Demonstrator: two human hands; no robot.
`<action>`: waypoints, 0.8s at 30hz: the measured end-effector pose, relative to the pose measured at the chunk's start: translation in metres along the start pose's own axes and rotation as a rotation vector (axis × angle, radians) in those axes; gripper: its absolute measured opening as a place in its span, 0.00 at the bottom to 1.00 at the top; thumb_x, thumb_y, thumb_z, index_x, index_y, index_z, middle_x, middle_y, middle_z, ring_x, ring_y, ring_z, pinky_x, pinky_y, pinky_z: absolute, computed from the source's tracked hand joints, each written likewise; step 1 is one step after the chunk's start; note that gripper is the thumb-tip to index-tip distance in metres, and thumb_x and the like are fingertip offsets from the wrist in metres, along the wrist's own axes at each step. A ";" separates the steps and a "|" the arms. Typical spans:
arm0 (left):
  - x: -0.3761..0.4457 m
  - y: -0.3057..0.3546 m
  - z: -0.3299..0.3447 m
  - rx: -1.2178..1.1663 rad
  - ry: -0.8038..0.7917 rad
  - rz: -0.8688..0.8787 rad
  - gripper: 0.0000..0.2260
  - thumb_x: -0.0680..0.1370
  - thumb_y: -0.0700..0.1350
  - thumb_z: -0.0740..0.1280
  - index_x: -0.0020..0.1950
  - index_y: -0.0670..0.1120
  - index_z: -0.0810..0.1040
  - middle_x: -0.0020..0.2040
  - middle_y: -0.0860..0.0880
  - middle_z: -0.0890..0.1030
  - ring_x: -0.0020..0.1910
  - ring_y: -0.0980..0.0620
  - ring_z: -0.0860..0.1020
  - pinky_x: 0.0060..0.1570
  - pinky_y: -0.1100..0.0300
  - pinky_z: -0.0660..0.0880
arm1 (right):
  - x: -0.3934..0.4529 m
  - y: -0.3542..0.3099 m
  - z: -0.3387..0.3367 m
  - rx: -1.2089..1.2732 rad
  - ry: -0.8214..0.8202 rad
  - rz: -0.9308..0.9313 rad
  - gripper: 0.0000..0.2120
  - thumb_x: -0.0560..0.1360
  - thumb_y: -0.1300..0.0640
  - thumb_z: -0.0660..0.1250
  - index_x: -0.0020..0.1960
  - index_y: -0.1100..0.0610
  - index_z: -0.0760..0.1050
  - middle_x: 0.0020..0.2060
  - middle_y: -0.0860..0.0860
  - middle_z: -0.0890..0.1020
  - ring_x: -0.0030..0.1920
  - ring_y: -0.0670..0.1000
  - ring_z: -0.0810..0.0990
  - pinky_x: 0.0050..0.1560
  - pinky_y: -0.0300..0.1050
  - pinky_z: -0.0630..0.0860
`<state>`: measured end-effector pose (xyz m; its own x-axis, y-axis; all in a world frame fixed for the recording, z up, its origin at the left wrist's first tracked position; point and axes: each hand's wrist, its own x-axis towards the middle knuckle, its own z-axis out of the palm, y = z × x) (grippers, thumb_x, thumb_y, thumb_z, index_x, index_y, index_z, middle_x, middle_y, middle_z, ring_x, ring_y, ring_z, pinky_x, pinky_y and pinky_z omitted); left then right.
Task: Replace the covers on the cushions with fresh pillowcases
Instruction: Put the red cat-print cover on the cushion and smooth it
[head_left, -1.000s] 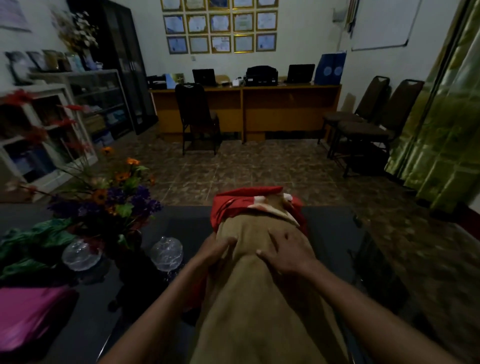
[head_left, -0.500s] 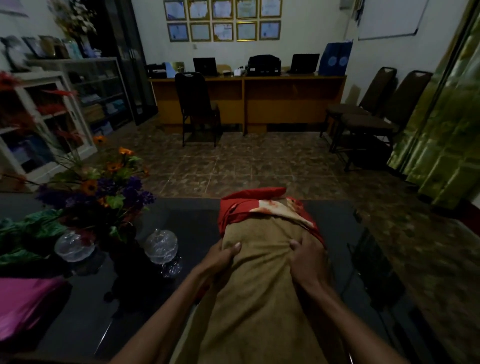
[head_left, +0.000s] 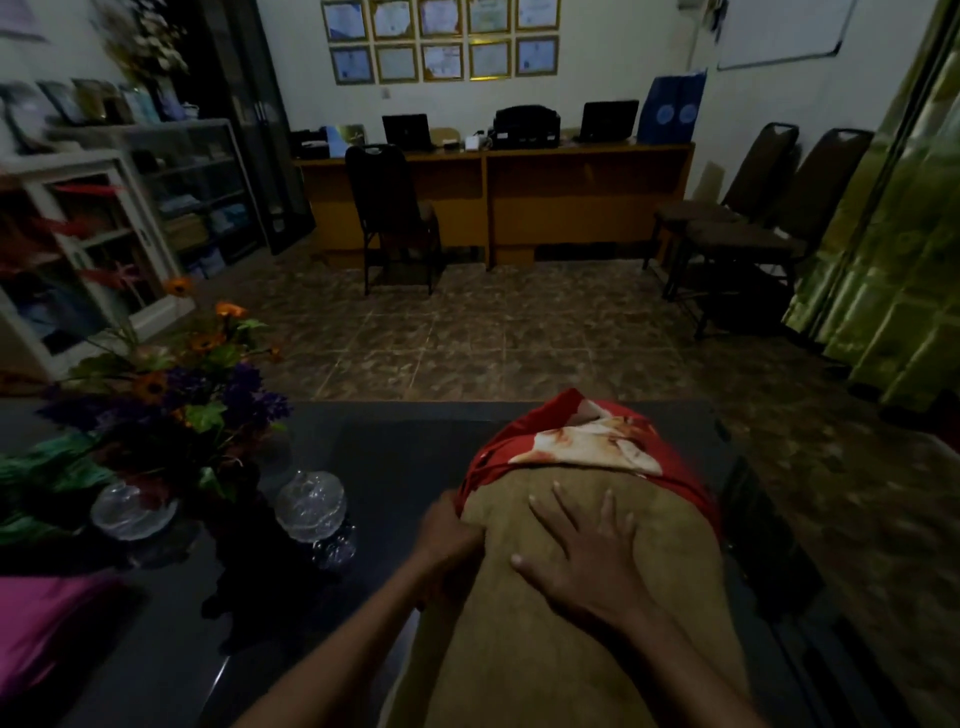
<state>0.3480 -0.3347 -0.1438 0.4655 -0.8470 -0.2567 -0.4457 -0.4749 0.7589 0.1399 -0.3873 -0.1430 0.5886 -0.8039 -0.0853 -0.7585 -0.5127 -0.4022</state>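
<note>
Pink fabric (head_left: 47, 618): lying bunched at the near left corner of the dark table (head_left: 395, 467); green fabric (head_left: 36, 483) lying behind it, by the table's left edge.

Flower arrangement (head_left: 171, 384): standing left of centre on the table, orange and purple blooms spreading above two clear glass pieces (head_left: 310, 505).

Left hand (head_left: 447, 545): curling its fingers over the left edge of the brown cover (head_left: 571, 649), where that edge is meeting the red fabric (head_left: 680, 467); it appears to be gripping the brown cloth, though the fingertips are tucked out of sight.

Cushion: lying on the table directly ahead of the person, its long axis running away from the body toward the far table edge. The brown cover is wrapping the near and middle part; the far end is showing red fabric with a cream, orange-patterned panel (head_left: 587, 441) on top. The exposed end is thus lying beyond both hands.

Right hand (head_left: 582, 561): resting flat on top of the brown cover, fingers spread and straight, pressing down and grasping nothing.

Judgement: the brown cover is probably going on toward the far end, so the coming move is likely running along the long axis, away from the body. The left hand, already at the cover's edge, is sitting nearer the working seam; the right is steadying.

Green curtain (head_left: 893, 260): hanging at far right, beyond two dark chairs (head_left: 753, 208).
</note>
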 end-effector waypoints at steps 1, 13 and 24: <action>0.005 0.005 -0.002 0.065 0.047 0.101 0.22 0.74 0.52 0.68 0.67 0.50 0.75 0.61 0.49 0.80 0.58 0.50 0.78 0.55 0.57 0.74 | 0.002 0.002 0.002 -0.020 -0.017 -0.007 0.40 0.71 0.21 0.52 0.78 0.30 0.44 0.81 0.38 0.42 0.78 0.65 0.30 0.72 0.68 0.28; 0.062 0.043 0.014 0.211 0.187 0.208 0.02 0.79 0.47 0.70 0.49 0.51 0.81 0.48 0.53 0.82 0.44 0.60 0.78 0.44 0.60 0.77 | 0.005 0.019 0.012 -0.040 0.012 -0.052 0.43 0.69 0.19 0.49 0.79 0.32 0.40 0.80 0.38 0.37 0.77 0.64 0.28 0.72 0.69 0.26; -0.048 -0.029 0.014 0.224 0.305 0.495 0.01 0.75 0.47 0.62 0.45 0.51 0.71 0.36 0.52 0.82 0.34 0.52 0.81 0.32 0.51 0.75 | 0.005 0.008 0.009 -0.167 0.022 -0.034 0.42 0.72 0.20 0.46 0.80 0.41 0.57 0.80 0.48 0.58 0.79 0.62 0.52 0.76 0.69 0.37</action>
<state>0.3277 -0.2835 -0.1619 0.3453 -0.8889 0.3009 -0.7985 -0.1099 0.5919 0.1390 -0.3931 -0.1548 0.6096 -0.7909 -0.0537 -0.7755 -0.5809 -0.2472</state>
